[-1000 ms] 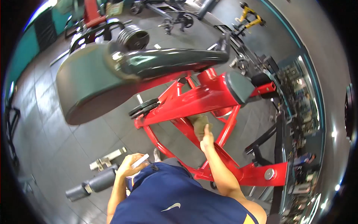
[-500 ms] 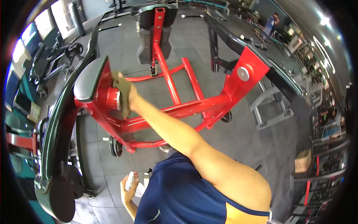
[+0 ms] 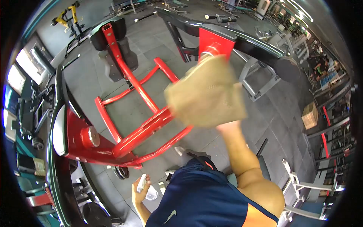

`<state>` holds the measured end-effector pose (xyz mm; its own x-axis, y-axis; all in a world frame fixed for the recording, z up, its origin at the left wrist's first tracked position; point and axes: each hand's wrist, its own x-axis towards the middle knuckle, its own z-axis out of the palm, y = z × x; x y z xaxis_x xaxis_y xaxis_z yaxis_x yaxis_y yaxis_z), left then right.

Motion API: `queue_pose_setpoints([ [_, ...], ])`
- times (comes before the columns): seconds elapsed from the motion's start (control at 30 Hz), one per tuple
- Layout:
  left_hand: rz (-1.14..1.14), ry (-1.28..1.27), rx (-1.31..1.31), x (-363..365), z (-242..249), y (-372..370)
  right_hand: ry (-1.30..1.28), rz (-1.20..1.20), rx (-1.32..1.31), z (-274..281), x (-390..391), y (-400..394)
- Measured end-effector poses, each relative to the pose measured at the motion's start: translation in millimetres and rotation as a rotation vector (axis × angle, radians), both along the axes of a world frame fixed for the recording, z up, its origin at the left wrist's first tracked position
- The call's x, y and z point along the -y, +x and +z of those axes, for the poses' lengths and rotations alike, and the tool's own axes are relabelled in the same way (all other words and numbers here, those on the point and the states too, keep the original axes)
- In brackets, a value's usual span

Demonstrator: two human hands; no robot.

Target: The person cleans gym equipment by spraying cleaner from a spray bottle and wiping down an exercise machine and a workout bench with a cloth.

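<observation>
A tan cloth [image 3: 206,92], blurred by motion, hangs spread over my right hand [image 3: 230,126] and hides its fingers. It lies across the red bracket [image 3: 215,41] on the right side of the red and black exercise machine. Low in the view, my left hand [image 3: 140,189] is closed around the white top of a spray bottle [image 3: 151,193]. The red bracket [image 3: 77,132] on the machine's left side stands apart from both hands, with a round metal cap [image 3: 93,136] on it.
A padded seat [image 3: 120,56] rises on the red frame. Black machine arms [image 3: 257,45] run along both sides. A wooden box [image 3: 310,115] stands at the right near metal racks. Yellow equipment [image 3: 68,19] is at the far left.
My right hand has moved with the cloth from the left bracket to the right bracket. The view has turned to the right. My left hand still holds the bottle.
</observation>
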<state>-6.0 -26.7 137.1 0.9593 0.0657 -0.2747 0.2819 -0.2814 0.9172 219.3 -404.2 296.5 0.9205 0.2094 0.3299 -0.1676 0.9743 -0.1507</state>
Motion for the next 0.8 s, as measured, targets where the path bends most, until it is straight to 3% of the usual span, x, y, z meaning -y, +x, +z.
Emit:
queue_pose_setpoints([
  [0.1, -0.116, 0.052, -0.011, 18.2, 6.6, 23.7, -0.326, -0.712, 0.124, 61.9, 61.4, 8.5],
  [0.17, -0.207, 0.078, -0.010, 31.8, 15.1, 38.1, -0.515, -0.965, 0.167, 77.5, 81.1, 40.9],
  [0.27, -0.315, 0.072, 0.000, 62.6, 19.0, 67.9, -1.380, -1.812, 0.200, 57.3, 85.0, 135.8],
  [0.33, -0.284, 0.046, -0.045, 83.4, 15.6, 83.1, -1.337, -1.827, 0.394, 16.4, 75.9, 180.0],
  [0.4, -0.307, 0.054, -0.093, 110.1, 21.2, 102.5, -1.494, -2.083, 0.467, -50.4, 75.1, 198.0],
  [0.47, -0.317, 0.036, -0.090, 143.7, 26.3, 122.2, -1.425, -1.961, 0.289, -121.5, 62.3, 200.8],
  [0.53, -0.282, -0.002, -0.119, 173.9, 27.7, 134.7, -1.330, -1.667, -0.107, -161.2, 69.8, 190.7],
  [0.6, -0.145, -0.096, -0.106, 209.5, 36.7, 140.5, -1.428, -1.496, -0.385, -222.8, 91.8, 208.9],
  [0.67, -0.159, -0.065, -0.040, 212.5, 15.8, 142.3, -1.683, -1.583, -0.283, -332.5, 111.9, 249.1],
  [0.73, -0.264, 0.055, -0.059, 225.0, 25.3, 155.3, -1.895, -1.023, -0.267, -339.1, 152.9, 268.3],
  [0.77, -0.319, 0.112, -0.069, 232.3, 30.5, 161.7, -1.811, -0.683, -0.300, -318.6, 174.6, 281.3],
  [0.8, -0.230, 0.085, -0.089, 244.6, 34.4, 163.1, -1.747, -0.521, -0.309, -294.3, 187.7, 292.0],
])
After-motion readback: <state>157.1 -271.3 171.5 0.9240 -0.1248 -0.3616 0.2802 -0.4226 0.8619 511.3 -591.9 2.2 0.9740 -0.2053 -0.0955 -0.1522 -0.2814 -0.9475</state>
